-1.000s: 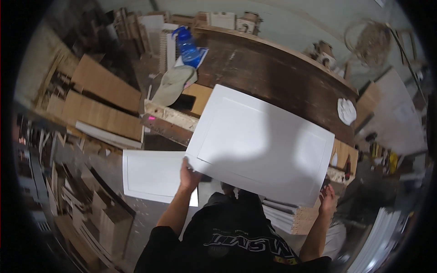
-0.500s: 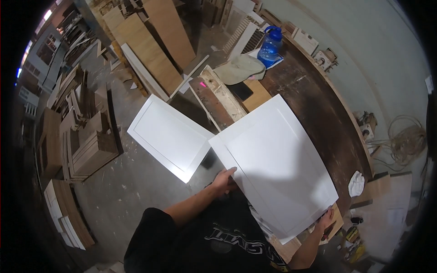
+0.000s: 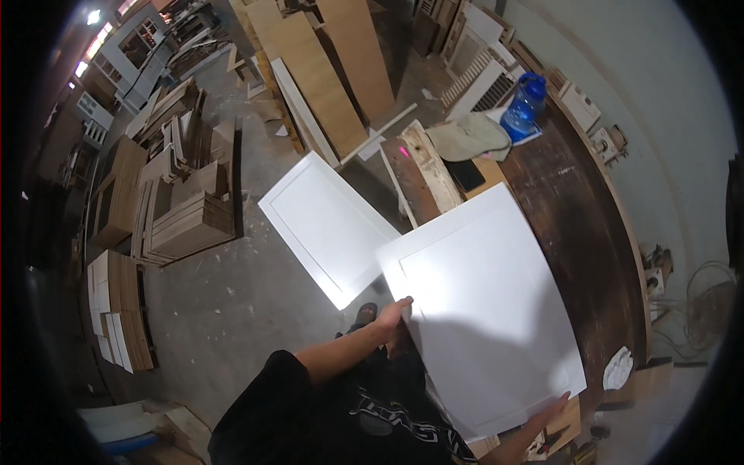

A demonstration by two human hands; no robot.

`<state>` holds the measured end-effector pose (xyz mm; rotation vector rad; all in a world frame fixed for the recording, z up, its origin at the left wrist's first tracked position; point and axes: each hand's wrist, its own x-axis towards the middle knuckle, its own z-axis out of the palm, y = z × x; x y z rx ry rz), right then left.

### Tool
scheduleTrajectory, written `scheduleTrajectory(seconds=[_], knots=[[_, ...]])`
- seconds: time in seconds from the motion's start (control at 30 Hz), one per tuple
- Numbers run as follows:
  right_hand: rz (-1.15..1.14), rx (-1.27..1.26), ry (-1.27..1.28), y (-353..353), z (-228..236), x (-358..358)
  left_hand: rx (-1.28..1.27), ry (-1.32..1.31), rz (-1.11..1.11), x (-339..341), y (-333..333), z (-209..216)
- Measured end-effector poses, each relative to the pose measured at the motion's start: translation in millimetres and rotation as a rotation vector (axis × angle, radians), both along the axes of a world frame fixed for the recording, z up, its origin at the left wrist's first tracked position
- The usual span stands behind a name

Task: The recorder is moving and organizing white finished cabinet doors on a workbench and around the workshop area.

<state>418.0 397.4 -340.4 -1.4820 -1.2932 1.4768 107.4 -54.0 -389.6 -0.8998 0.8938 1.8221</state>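
White rectangular panel with a recessed centre (image 3: 488, 318) sits partly over the dark brown wooden bench (image 3: 593, 240) — left hand (image 3: 391, 318) has fingers clamped on one edge, right hand (image 3: 549, 417) by another, probably spread for balance. Can't tell if the right fingers grip.

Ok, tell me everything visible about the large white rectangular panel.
The large white rectangular panel looks smooth, with fine lines framing its centre. Glare whitens its left side; shadow darkens its lower part. It slants across the view, overlapping the dark brown wooden bench; any contact is unclear. The left hand grips its left edge, thumb on top; the right hand meets its lower edge near the right corner.
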Motion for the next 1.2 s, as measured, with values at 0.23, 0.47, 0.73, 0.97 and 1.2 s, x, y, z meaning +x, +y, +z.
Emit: scheduleTrajectory(seconds=[0.23, 0.47, 0.73, 0.97, 1.2], knots=[[0.077, 0.044, -0.026, -156.5, 54.0, -124.6, -0.237, -0.057, 0.309, -12.4, -149.1, -43.4], [0.297, 0.114, -0.126, -324.1, -8.2, -275.1, -0.378, 0.050, 0.652, -87.9, -324.7, -118.9], [0.346, 0.103, -0.408, -495.8, -108.9, -426.5, -0.582, 0.096, 0.769, -203.9, -485.2, -241.5], [0.362, -0.020, -0.318, -538.0, -164.5, -499.7, -0.557, 0.027, 0.871, -258.6, -517.3, -291.5], [0.442, -0.206, -0.268, -510.3, -233.1, -488.2, -0.708, 0.050, 0.858, -278.7, -514.1, -288.0]])
